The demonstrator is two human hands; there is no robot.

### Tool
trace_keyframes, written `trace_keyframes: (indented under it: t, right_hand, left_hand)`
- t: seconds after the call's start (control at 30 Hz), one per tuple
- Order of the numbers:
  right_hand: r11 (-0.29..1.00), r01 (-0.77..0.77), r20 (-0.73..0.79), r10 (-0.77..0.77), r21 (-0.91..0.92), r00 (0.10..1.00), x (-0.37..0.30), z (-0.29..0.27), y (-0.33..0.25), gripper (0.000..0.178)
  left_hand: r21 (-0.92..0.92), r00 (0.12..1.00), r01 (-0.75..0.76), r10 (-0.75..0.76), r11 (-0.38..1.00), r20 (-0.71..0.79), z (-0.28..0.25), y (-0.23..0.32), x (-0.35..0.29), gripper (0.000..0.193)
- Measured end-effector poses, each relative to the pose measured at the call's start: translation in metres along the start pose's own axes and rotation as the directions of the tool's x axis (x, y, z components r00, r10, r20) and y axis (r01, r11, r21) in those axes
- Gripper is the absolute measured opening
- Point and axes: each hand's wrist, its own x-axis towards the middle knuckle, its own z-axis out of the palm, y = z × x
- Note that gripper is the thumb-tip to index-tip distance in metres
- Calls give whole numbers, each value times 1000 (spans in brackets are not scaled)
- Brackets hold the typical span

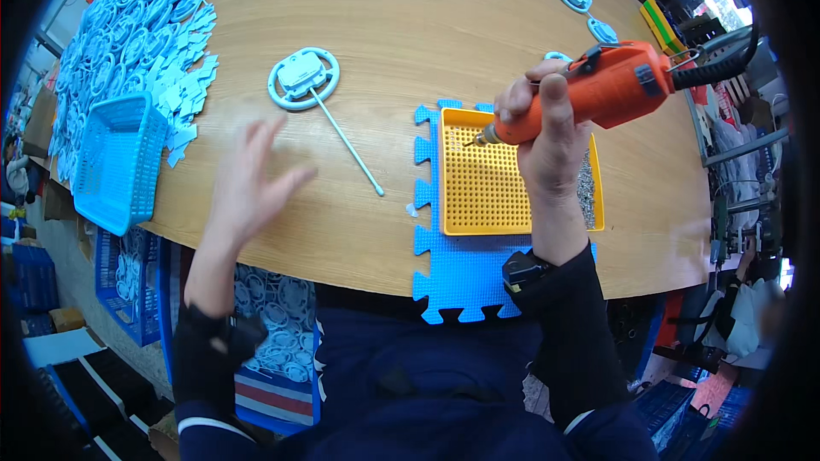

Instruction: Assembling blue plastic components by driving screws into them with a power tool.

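My left hand [248,192] is hovering over the table, nothing in its grasp; its fingers are spreading well apart from the thumb, and blur is softening their outline. The light-blue plastic ring with a boxy centre [301,75] is lying at about 1 o'clock from that palm, just beyond the fingertips and apart from them. Its long, thin, pale-blue plastic stem [347,143] is running from the ring toward 5 o'clock, its free end sitting at 3 to 4 o'clock from my thumb. My left hand is lying nearer to the piece than my right, so I am judging that any grasp hinges on that diagonal axis.

My right hand [553,141] is closing round an orange, corded electric screwdriver [598,90], its bit pointing toward 8 o'clock over the yellow perforated plastic tray [487,229]; whether it is touching, I cannot tell.

The blue interlocking foam mat [465,265] is edging up just beside the stem's end at 3 o'clock. The light-blue mesh plastic basket [120,162] is standing at 9 o'clock from my left palm. Bare wood-grain tabletop [376,43] is opening beyond the ring toward 12 and 2; the near edge is curving below at 6.
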Motion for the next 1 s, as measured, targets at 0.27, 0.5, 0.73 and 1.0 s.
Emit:
trace_keyframes:
  t: [0.27,0.5,0.73,1.0]
  right_hand:
    - [1000,-24,-4,24,-7,1000,7,-4,16,31]
    - [999,-45,-5,45,-3,999,7,2,15,31]
    - [999,-1,-27,0,-32,1000,0,-6,3,33]
    - [995,88,166,-94,42,982,-35,-17,-83,56]
  left_hand:
    - [243,983,181,-177,953,-37,51,-16,113,86]
    - [210,998,-68,65,975,22,39,-31,97,76]
    - [-403,851,-437,514,804,104,-13,79,11,86]
    - [-459,695,-460,630,760,347,46,147,-65,87]
